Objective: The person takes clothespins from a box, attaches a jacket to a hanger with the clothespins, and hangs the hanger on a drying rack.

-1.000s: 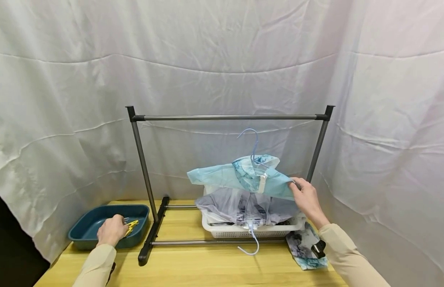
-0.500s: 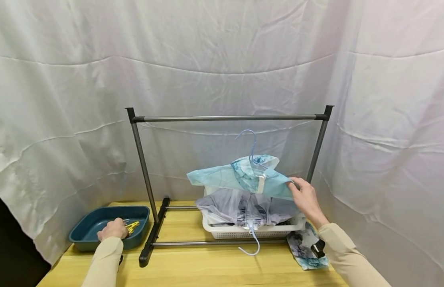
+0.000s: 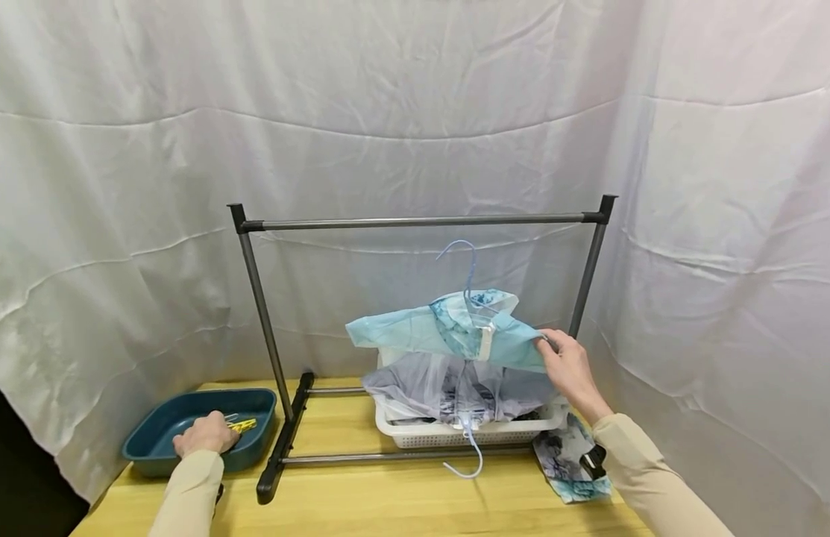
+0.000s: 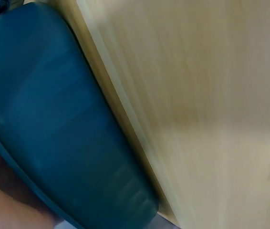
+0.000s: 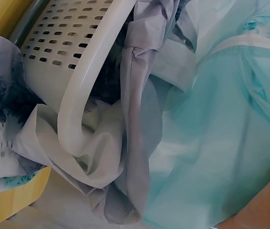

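Garment: a light blue child's garment (image 3: pixel 448 332) sits on a pale blue wire hanger (image 3: pixel 470 272), held up above the white basket (image 3: pixel 455 431), below the rack's top bar and not hooked on it.
Feel: it looks thin, light and limp, a sheer fabric that drapes and likely slips on the wire; the hanger is the only stiff part.
Where to hold: judged from this, the shoulder end over the hanger arm, or the hook at 12 o'clock of the collar, gives a firm hold; cloth alone would sag.
Right hand: the right hand (image 3: pixel 570 367) pinches the garment's shoulder at its 3 o'clock end, fingers curled over the cloth and probably the hanger tip beneath.
Basket: it holds more crumpled sheer clothes, grey-lilac and printed, spilling over the rim (image 5: pixel 77 119); a second hanger loop (image 3: pixel 470 455) hangs off the front at 6 o'clock.
Loose cloth: a printed piece (image 3: pixel 569 459) lies on the table at the basket's 4 o'clock.
Rack: a grey metal rack (image 3: pixel 415 221) stands around the basket, its bar at 12 o'clock of the garment.
Left hand: the left hand (image 3: pixel 201 435) lies in the teal tray (image 3: pixel 153 436), far out at 9 o'clock, fingers curled down at the yellow clips (image 3: pixel 241 426); whether it grips one I cannot tell.
Table: light wood table (image 4: pixel 211 95).
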The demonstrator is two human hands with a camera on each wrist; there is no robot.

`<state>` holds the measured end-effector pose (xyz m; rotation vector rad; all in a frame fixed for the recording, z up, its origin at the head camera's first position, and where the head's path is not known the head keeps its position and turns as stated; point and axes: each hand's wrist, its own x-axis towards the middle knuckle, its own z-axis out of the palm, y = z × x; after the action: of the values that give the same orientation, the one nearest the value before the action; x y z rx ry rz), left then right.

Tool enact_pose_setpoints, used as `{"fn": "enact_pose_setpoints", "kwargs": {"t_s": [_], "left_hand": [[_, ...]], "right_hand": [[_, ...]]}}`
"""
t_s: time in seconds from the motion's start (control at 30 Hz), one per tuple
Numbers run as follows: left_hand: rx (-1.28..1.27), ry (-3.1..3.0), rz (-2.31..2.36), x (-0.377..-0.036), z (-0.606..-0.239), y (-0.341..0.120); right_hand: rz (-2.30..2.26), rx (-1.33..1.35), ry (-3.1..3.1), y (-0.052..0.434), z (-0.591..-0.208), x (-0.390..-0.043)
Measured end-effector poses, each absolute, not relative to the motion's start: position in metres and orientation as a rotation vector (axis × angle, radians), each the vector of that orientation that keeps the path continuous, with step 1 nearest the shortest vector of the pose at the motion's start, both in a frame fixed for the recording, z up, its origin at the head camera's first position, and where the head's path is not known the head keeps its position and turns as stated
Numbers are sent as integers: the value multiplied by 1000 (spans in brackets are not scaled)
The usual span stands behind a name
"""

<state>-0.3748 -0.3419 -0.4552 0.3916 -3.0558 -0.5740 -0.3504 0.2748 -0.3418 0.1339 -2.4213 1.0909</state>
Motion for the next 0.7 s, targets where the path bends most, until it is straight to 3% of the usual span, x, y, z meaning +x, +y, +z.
{"fn": "enact_pose_setpoints", "kwargs": {"t_s": [0.7], "left_hand": [[182,-2561,-763,-360,-468,-329]], "right_hand": [[1124,130,-2429,276,-341,-350]]}}
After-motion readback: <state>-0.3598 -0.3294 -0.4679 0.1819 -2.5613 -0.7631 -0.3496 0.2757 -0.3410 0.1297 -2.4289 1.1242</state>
